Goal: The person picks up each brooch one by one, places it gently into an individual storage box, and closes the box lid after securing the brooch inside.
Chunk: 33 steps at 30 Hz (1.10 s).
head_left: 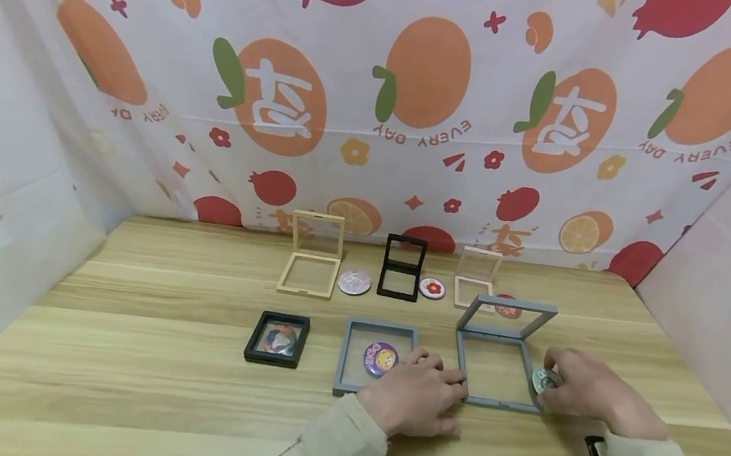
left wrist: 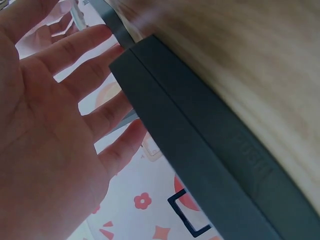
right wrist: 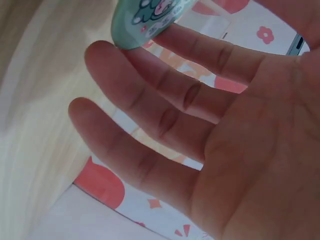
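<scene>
My right hand (head_left: 583, 388) pinches a round green badge (head_left: 546, 381) at the right side of an open grey display frame (head_left: 504, 406). In the right wrist view, the badge (right wrist: 150, 17) shows a printed cartoon, and the other fingers extend below it. My left hand (head_left: 416, 393) has its fingers extended, with the fingertips at the left edge of the open frame. Beside this hand lies a shut grey frame (head_left: 342, 356), with a purple cartoon badge (head_left: 380, 358) in it. The left wrist view shows a grey frame edge (left wrist: 200, 140) near the fingertips.
A small black frame (head_left: 249, 344) with a picture lies to the left. Along the back stand open beige (head_left: 282, 272), black (head_left: 382, 280) and pale pink frames (head_left: 458, 292). Beside them lie a pale badge (head_left: 354, 282), a flower badge (head_left: 432, 288) and a red badge (head_left: 507, 308).
</scene>
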Each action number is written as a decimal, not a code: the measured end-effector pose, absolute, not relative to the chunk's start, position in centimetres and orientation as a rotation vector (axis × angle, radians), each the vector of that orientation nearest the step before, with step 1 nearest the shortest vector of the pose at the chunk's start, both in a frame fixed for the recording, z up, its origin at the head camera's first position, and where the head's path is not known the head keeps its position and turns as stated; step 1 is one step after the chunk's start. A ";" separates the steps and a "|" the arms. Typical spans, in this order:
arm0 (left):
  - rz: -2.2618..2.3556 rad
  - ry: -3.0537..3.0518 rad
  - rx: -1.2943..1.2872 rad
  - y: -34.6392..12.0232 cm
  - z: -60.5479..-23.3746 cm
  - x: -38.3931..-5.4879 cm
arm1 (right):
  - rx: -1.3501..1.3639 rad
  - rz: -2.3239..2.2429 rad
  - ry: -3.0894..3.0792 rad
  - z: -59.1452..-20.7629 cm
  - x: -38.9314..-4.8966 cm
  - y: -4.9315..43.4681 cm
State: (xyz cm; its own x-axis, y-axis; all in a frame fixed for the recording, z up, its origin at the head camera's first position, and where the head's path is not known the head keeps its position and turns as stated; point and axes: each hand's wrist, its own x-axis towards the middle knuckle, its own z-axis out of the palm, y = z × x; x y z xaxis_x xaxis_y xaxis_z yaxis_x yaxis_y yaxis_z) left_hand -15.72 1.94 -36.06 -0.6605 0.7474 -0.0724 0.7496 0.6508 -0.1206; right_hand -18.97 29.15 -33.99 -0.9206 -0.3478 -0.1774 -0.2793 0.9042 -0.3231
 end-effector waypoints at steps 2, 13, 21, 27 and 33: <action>-0.208 2.834 1.292 1.9 -36.1 -15.7 | -0.489 -0.465 2.829 -34.0 -18.9 28.9; -0.192 2.822 1.309 2.0 -36.3 -16.0 | -0.571 -0.467 2.859 -33.5 -19.3 27.6; -0.170 2.809 1.288 1.9 -36.3 -16.1 | -0.581 -0.448 2.850 -33.1 -19.6 26.6; -0.161 2.797 1.289 2.0 -36.1 -16.2 | -0.595 -0.412 2.854 -32.9 -19.8 26.3; -0.148 2.798 1.293 1.8 -36.0 -16.1 | -0.570 -0.390 2.840 -32.9 -20.0 25.6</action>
State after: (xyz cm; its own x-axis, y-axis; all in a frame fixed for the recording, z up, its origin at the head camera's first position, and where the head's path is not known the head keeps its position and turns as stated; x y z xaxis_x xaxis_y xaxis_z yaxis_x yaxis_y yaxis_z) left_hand -16.14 1.77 -35.96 -0.6477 0.7565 -0.0909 0.7619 0.6446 -0.0636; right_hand -19.97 25.63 -32.91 -0.9009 -0.4037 -0.1595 -0.3457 0.8895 -0.2987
